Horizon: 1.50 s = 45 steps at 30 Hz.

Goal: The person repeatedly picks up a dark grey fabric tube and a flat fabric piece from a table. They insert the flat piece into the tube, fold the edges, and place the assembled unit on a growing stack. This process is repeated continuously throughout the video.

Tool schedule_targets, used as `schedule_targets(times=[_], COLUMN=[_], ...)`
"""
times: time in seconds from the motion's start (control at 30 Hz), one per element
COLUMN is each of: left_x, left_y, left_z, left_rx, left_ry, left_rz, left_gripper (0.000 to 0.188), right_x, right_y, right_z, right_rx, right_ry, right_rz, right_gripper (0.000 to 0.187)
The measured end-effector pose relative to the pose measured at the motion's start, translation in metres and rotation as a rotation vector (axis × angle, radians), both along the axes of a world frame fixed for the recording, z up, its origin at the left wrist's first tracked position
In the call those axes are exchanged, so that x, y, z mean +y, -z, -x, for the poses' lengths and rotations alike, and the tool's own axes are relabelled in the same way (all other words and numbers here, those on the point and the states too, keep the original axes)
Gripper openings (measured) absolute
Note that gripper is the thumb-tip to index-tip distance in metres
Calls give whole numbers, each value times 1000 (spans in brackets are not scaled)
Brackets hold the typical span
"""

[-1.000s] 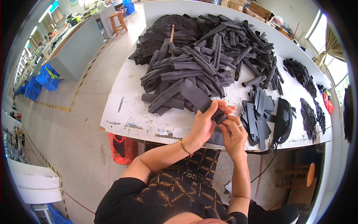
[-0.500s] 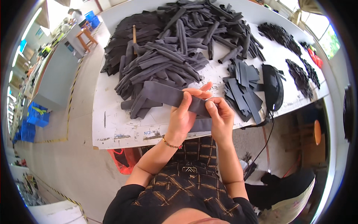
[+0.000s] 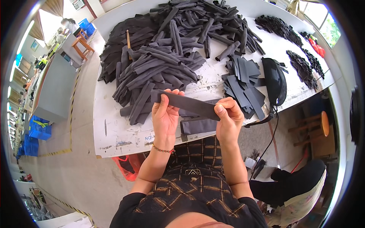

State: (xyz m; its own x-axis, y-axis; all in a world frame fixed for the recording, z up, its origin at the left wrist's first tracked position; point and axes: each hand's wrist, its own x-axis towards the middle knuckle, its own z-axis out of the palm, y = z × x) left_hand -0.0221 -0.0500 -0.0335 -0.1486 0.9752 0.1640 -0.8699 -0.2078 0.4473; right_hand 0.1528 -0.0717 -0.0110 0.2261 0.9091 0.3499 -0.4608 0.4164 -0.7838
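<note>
White surface (image 3: 114, 141), largest thing here, carries a big heap of dark rolled strips (image 3: 159, 66). Both forearms come up from the lower edge, elbows bent. Left hand (image 3: 165, 116) upright, palm toward the wearer, thumb in front, fingers behind the cloth; right hand (image 3: 230, 122) at about the same height, thumb and fingers pinching. Both sets of fingers clamped on the held strip. Containers: blue crates (image 3: 39, 130) on the floor at left, yellow-green stuff in one; red bag (image 3: 128, 173) below the front edge, something dark in it, can't tell what. Flat dark pieces (image 3: 243, 85) right of the heap. Held strip (image 3: 193, 106): above the surface near its front edge, stretched between the hands; long axis roughly left-right, slanted, right end nearer the body, left end toward the heap.
</note>
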Motion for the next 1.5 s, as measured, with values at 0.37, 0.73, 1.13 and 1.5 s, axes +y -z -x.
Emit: schedule_targets(times=[0.37,0.73,1.13,1.5], left_x=[-7,5,0,-2], left_y=[-9,-10,-7,-7], left_z=[-15,2,-2,10], left_rx=[11,48,-22,1021], left_ry=[-3,-155,47,-265], left_rz=[53,-202,-21,97], left_gripper=[25,24,21,16], right_x=[4,-4,-3,38], right_y=[-3,-10,-3,2], right_z=[-13,-29,-17,-66], right_rx=[-17,-355,-541,-906], right_ry=[92,-48,229,226], right_rz=[-13,-120,-113,380], right_gripper=[11,63,6,18])
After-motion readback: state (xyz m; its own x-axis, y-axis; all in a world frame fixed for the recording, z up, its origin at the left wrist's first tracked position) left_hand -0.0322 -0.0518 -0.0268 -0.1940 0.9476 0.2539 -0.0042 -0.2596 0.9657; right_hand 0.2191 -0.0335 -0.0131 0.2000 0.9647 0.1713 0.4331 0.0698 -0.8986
